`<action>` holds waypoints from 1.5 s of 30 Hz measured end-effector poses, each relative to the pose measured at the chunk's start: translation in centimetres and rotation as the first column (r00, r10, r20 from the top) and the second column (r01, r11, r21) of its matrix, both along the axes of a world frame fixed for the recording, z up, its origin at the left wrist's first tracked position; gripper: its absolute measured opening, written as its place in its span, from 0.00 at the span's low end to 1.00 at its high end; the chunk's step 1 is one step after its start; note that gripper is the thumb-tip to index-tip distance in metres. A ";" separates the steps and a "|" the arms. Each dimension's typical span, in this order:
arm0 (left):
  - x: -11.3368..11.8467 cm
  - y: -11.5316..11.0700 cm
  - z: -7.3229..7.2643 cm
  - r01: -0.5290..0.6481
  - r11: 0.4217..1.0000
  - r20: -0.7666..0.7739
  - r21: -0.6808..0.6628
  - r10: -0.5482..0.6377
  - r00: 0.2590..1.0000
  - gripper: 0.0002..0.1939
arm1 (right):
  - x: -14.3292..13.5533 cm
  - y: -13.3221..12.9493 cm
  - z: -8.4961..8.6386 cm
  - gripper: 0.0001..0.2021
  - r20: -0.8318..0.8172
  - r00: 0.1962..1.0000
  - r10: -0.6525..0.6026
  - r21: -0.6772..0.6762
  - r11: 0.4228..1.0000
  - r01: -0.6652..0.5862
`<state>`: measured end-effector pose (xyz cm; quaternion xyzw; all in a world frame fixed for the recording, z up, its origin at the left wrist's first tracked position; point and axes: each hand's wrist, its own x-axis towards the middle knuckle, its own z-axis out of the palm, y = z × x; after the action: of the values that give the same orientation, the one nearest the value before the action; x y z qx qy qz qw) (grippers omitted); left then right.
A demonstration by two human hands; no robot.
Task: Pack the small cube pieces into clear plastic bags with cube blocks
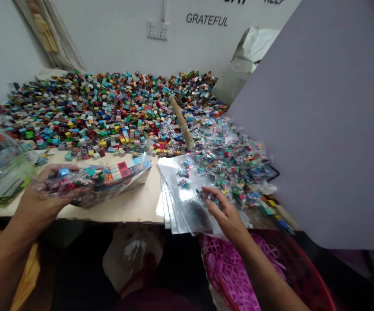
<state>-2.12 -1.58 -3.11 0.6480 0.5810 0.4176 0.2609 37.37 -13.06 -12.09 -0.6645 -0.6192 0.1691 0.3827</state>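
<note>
I see thin, glossy plastic in the clear, filled bag (98, 183), smooth, shiny film in the flat transparent sleeves (187, 201), and crinkled, glinting wrap on the small clear packets (227, 151). The small multicoloured cubes (109, 114) look like smooth plastic to me; the pale tan surface (141, 201), matt; the brown stick (180, 119), dull wood; the large grey-lilac panel (319, 129), smooth and matt.

The left hand (49, 196) grips a clear bag (98, 192) containing blocks (123, 169). The right hand (228, 217) is at a small packet (203, 196) over stacked plastic sleeves (170, 211). Loose blocks (115, 112) lie piled behind.
</note>
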 end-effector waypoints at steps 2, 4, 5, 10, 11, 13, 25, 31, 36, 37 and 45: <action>-0.1 0.1 -0.1 -0.005 0.999 0.028 -0.047 0.007 1.000 0.30 | -0.1 -0.5 0.0 0.15 0.207 0.976 0.062 0.098 0.992 -0.084; -0.2 0.1 -0.3 -0.011 0.997 0.059 -0.078 0.016 0.998 0.32 | -0.3 -0.6 -0.5 0.16 0.396 0.908 0.135 0.138 0.969 -0.204; -0.3 0.1 -0.4 -0.011 0.997 0.067 -0.075 0.016 0.998 0.32 | -0.5 -0.6 -0.9 0.17 0.457 0.874 0.167 0.140 0.956 -0.256; -0.8 0.0 -0.9 0.027 1.000 0.063 -0.017 -0.026 0.998 0.31 | -2.1 -0.4 -3.3 0.24 0.542 0.813 0.213 0.170 0.920 -0.354; -0.8 0.0 -1.0 0.036 0.999 0.060 -0.017 -0.035 0.998 0.31 | -2.3 -0.4 -3.7 0.24 0.539 0.820 0.193 0.180 0.925 -0.335; -0.8 -0.1 -0.9 0.047 0.999 0.068 -0.018 -0.046 0.997 0.32 | -2.6 -0.3 -4.2 0.25 0.534 0.833 0.144 0.190 0.940 -0.284; -0.4 0.0 -0.7 0.020 0.999 0.069 -0.026 -0.018 0.997 0.31 | -2.2 0.0 -4.1 0.18 0.535 0.831 0.153 0.261 0.905 -0.335; -0.6 0.1 -0.5 0.027 0.997 0.104 -0.072 -0.019 0.994 0.32 | -2.7 -0.9 -2.9 0.16 0.501 0.846 0.182 0.297 0.883 -0.365; -0.8 0.3 -0.6 0.045 0.998 0.114 -0.032 -0.041 0.993 0.30 | -2.4 2.1 -1.2 0.14 0.573 0.776 0.264 0.260 0.839 -0.478; -0.8 0.3 -0.7 0.045 0.999 0.103 -0.018 -0.043 0.994 0.30 | -2.2 2.9 -1.2 0.13 0.591 0.755 0.285 0.247 0.827 -0.505; -0.5 -0.2 -0.7 0.101 0.991 0.014 0.091 -0.103 0.995 0.25 | -0.4 5.5 -2.7 0.11 0.475 0.787 0.393 0.113 0.860 -0.498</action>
<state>-2.65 -1.81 -3.78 0.6840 0.5253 0.4355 0.2577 36.93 -7.59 -14.83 -0.4695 -0.8440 0.0285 0.2578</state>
